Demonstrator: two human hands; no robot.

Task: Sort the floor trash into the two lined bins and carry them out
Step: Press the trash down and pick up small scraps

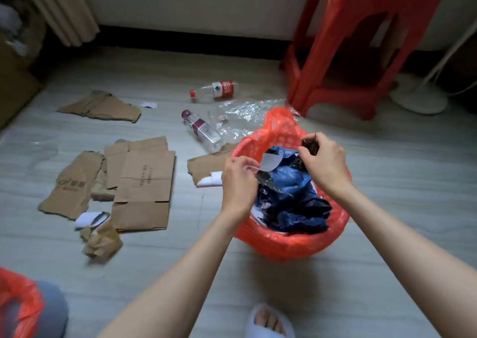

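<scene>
A bin lined with a red bag (291, 242) stands on the floor right of centre, filled with dark blue plastic (291, 200). Both hands hover over its opening. My left hand (238, 182) pinches a white paper scrap (269, 162) with a dark shiny strip hanging below it. My right hand (326, 162) pinches a small dark clump (309, 144) at the bin's far rim. A second red-lined bin (18, 304) shows at the bottom left corner. Flattened cardboard pieces (144, 182) and two plastic bottles (201, 128) (214, 91) lie on the floor.
A red plastic stool (361, 43) stands behind the bin at the back right. Clear plastic film (245, 115) lies next to the bottles. Crumpled brown paper (102, 242) and white scraps (87, 219) sit at the lower left. My slippered foot (268, 322) is at the bottom edge. A white fan base (418, 97) is at far right.
</scene>
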